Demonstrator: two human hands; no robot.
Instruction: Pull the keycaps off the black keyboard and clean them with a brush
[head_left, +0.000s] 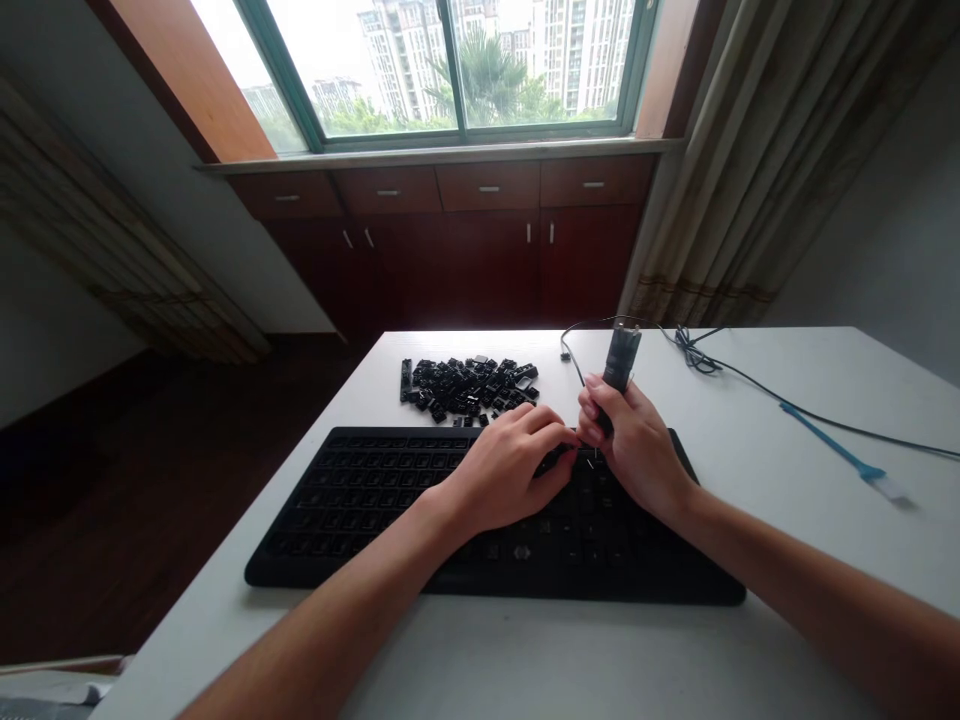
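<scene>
A black keyboard (450, 580) lies on the white table, many of its keycaps off on the left and middle. My right hand (637, 440) is closed around a black-handled keycap puller (622, 358), held upright over the keyboard's right part. Thin wires show below the fist, close to the keys. My left hand (510, 465) rests over the keyboard, thumb and fingers pinched together beside the puller's lower end. What the pinch holds, if anything, is hidden. Behind the keyboard lies a pile of loose black keycaps (472, 385).
A thin black cable (810, 408) runs across the table's right side, with a coiled bundle near the back. A blue brush (832, 440) lies on the right. Beyond the table stand red-brown cabinets (487, 260) under a window, with curtains on both sides.
</scene>
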